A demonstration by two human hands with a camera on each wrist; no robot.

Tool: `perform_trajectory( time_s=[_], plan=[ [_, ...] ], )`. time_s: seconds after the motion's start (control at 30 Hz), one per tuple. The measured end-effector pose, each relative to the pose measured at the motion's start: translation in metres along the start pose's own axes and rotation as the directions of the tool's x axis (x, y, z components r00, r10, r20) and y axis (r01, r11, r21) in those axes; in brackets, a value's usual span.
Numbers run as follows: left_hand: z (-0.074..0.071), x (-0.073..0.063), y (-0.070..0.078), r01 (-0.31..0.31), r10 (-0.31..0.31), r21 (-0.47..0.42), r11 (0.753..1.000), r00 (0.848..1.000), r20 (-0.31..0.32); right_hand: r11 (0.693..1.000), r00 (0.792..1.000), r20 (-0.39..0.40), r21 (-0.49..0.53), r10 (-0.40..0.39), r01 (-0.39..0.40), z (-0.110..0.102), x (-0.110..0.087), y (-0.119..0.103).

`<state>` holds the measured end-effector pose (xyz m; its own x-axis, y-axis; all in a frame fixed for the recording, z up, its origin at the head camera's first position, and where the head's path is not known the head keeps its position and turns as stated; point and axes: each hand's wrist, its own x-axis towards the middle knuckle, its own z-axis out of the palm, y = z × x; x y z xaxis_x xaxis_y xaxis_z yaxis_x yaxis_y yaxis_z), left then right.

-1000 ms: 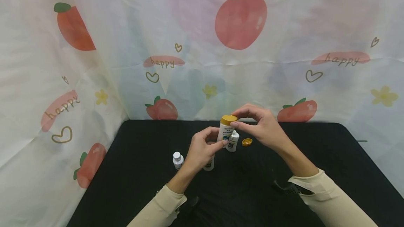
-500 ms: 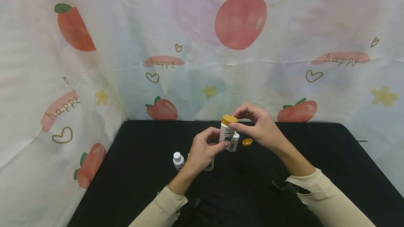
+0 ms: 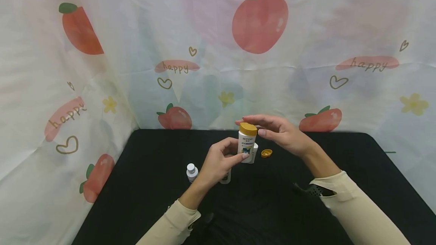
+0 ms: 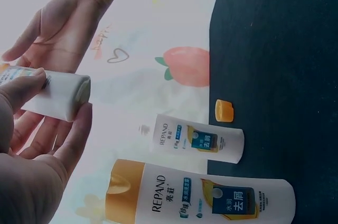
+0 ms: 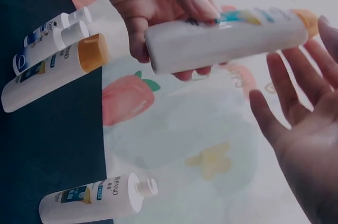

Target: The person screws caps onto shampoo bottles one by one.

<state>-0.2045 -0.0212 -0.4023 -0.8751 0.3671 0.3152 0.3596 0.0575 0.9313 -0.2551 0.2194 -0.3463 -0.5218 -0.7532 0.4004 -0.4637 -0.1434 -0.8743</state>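
My left hand grips a white shampoo bottle by its lower part, thumb across the front. The bottle is nearly upright above the table, and its yellow cap sits on top. My right hand is beside that cap with fingers extended behind it and thumb apart; in the right wrist view the right hand has its fingers spread. Partly hidden behind the held bottle stands an uncapped white bottle, its clear neck showing in the left wrist view. A loose yellow cap lies to its right.
A small white-capped bottle stands at the left. Behind my left forearm a larger yellow-capped bottle is mostly hidden in the head view. In the right wrist view, two white-capped bottles stand together. A printed curtain borders the black table.
The right thumb and fingers have come off the yellow cap and straightened. The held bottle has turned slightly, its label now facing me more and the bottle behind it more covered.
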Motion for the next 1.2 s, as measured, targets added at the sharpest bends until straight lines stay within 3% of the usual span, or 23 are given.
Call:
perform_trajectory(
  time_s=[0.1,0.23,0.5,0.73,1.2],
  plan=[
    [0.0,0.001,0.0,-0.011,0.01,0.002,1.0,1.0,0.02,0.998,0.996,0.071,0.042,-0.051,0.048,-0.004,0.003,0.004],
    [0.0,0.002,-0.001,-0.024,0.024,0.006,1.0,0.999,0.035,0.997,0.994,0.089,0.05,-0.06,0.055,-0.006,0.004,0.008],
    [-0.001,0.001,-0.002,-0.01,0.01,0.019,1.0,1.0,-0.01,0.999,0.999,-0.025,0.028,0.02,-0.019,0.001,0.004,0.006],
    [-0.001,0.0,-0.003,0.0,0.001,0.034,0.999,0.999,-0.041,0.994,0.986,-0.139,-0.045,0.092,-0.099,0.009,0.004,0.002],
    [0.0,0.001,-0.003,-0.006,0.008,0.041,0.999,0.998,-0.06,0.981,0.963,-0.244,-0.126,0.111,-0.145,0.02,0.004,-0.005]
  ],
)
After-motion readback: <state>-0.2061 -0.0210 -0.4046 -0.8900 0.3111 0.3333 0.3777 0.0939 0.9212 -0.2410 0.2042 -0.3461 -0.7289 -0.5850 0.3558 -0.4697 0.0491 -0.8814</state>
